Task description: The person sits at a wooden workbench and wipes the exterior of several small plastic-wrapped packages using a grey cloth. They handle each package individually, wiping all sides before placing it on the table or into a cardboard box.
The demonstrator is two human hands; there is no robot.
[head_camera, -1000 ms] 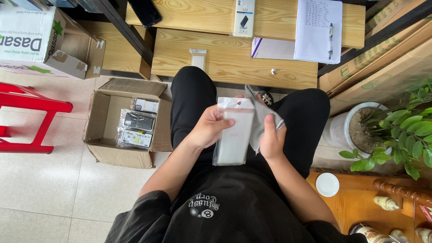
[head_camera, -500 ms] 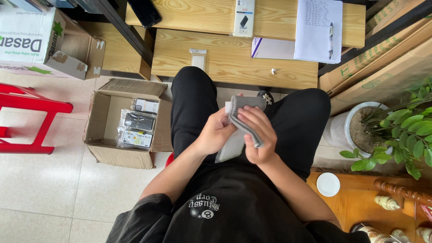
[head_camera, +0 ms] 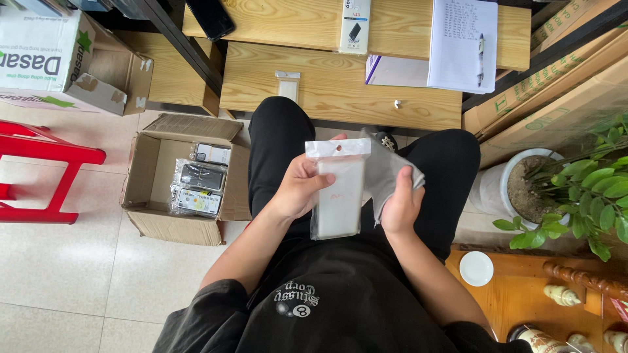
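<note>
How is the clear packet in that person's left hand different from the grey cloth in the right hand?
The clear plastic packet is flat, stiff-looking and see-through with a white top strip; the grey cloth is opaque, limp and crumpled. The left hand holds the packet upright by its side edge, while the right hand has the cloth draped over its fingers. The packet looks longer. Both are held above the person's lap, touching each other.

Clear packet (head_camera: pixel 338 196) white-topped; cloth (head_camera: pixel 386 171) grey; stool (head_camera: pixel 46 171) red; trousers (head_camera: pixel 275 131) black.
</note>
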